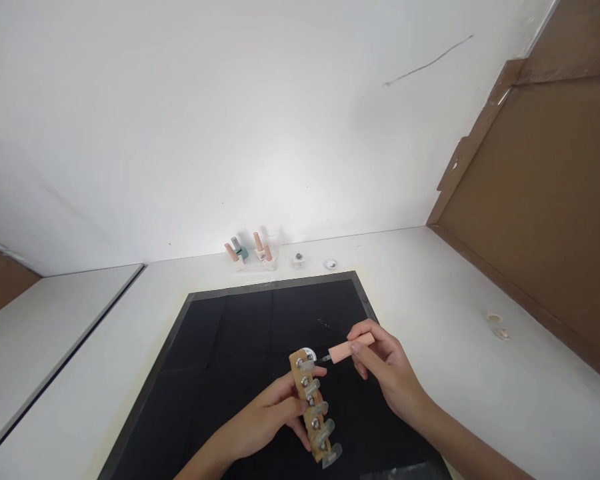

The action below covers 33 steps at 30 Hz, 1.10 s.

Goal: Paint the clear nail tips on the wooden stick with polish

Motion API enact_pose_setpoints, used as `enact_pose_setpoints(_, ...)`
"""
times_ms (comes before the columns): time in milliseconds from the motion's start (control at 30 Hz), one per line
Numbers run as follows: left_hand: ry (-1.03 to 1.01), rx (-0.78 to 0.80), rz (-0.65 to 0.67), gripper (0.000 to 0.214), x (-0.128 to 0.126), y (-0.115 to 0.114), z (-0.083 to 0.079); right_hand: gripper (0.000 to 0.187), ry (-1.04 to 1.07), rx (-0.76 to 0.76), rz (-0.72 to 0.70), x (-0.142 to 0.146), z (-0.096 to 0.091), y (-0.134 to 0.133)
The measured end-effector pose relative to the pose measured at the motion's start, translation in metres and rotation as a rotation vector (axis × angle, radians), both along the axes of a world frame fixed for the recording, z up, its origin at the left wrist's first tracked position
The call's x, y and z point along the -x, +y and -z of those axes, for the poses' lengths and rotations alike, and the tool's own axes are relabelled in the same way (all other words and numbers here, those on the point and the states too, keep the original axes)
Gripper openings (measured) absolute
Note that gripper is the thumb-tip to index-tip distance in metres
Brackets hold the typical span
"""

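left hand (270,415) grips the holder (309,420), likely steadying the clear tips (324,433) beside it; right hand (387,367) pinches the brush (342,351).

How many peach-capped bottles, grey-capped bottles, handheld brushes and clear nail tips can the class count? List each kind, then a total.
Peach-capped bottles: 3
Grey-capped bottle: 1
Peach-handled brush in the right hand: 1
Clear nail tips: 5
Total: 10

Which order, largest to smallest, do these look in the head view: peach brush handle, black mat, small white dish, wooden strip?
1. black mat
2. wooden strip
3. peach brush handle
4. small white dish, farther from the camera, so its true size is unsure
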<state>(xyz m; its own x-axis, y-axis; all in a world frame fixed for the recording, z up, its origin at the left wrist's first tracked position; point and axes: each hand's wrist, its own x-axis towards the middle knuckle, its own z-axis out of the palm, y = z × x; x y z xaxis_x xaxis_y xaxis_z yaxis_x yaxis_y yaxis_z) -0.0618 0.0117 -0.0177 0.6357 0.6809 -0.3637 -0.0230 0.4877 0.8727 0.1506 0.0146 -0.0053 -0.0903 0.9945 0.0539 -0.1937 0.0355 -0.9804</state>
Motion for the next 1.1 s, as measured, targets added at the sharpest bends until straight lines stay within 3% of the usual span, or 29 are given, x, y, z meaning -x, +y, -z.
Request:
enact_pose_setpoints(267,0.025,-0.004,0.013,0.045,-0.0009,-0.0013,-0.0042,0.021,-0.007,0.058,0.06,0.0004,-0.0015,0.0024)
enact_pose_setpoints(600,0.064,-0.029,0.049,0.049,-0.0029,0.0004,-0.0079,0.023,0.022,0.038,-0.063,0.0022,-0.0004,-0.0001)
enact_pose_setpoints(867,0.025,-0.021,0.026,0.045,-0.0007,-0.0007,0.0002,0.022,0.054,0.106,0.059,0.0024,-0.0022,0.0041)
enact_pose_setpoints(1100,0.04,-0.03,0.04,0.045,-0.002,-0.001,-0.0021,0.026,0.126,0.146,-0.048,0.0035,-0.0068,0.0027)
